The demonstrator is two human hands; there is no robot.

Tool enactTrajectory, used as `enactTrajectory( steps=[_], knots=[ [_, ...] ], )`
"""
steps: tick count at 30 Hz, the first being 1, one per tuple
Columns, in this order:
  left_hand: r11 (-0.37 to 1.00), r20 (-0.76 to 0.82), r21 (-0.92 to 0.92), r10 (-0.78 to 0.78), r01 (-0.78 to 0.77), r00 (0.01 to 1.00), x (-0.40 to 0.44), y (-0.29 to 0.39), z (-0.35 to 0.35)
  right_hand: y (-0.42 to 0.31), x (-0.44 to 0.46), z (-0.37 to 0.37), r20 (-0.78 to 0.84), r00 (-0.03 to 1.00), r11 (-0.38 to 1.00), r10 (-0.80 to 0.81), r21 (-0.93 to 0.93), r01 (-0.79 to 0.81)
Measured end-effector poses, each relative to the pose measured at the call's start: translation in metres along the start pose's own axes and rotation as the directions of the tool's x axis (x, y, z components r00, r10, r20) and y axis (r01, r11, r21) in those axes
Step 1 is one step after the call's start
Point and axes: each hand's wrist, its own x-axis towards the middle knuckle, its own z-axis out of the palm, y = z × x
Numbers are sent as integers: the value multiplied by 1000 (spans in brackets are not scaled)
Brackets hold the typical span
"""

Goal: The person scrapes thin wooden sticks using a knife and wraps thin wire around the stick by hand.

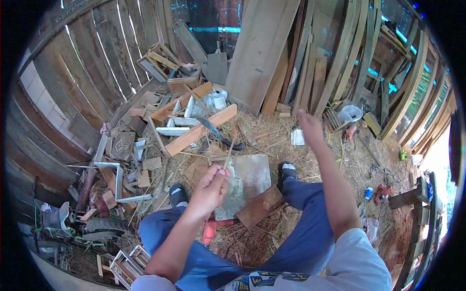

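Note:
Pinched between the fingers of my left hand (209, 186) is a thin stick (229, 153) that points up and forward over a flat grey board (250, 177) on the ground. My right hand (310, 127) is raised further forward and to the right, its fingers curled; what it holds, if anything, cannot be made out. A curved dark blade with a black handle (213, 130) lies beyond the stick, against a light plank (204, 130). At the near edge of the board rests a brown wood piece (260, 206), with a red tool (209, 232) to its left.
Long planks (262, 53) lean on the back wall. Scrap wood and a white frame (118, 179) lie at the left. A small machine with a tyre (104, 225) stands lower left. A blue can (369, 193) and a wooden bench (410, 198) are at the right.

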Motion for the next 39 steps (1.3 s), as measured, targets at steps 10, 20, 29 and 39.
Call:
enactTrajectory(
  steps=[10, 20, 29, 39],
  knots=[
    [989, -45, 111, 101, -96, 994, 9, 2, 7, -119, -79, 29, 242, 690, 715, -682, 24, 698],
    [827, -14, 441, 394, -348, 919, 28, -29, 20, -89, -68, 9, 228, 824, 826, -518, -114, 551],
    [974, -111, 211, 108, -83, 988, 27, -21, 17, -43, -27, -15, 91, 974, 978, -206, 7, 206],
    [868, -120, 430, 328, -248, 937, 29, -23, 20, -104, -98, 24, 320, 681, 737, -658, 92, 669]
  ],
)
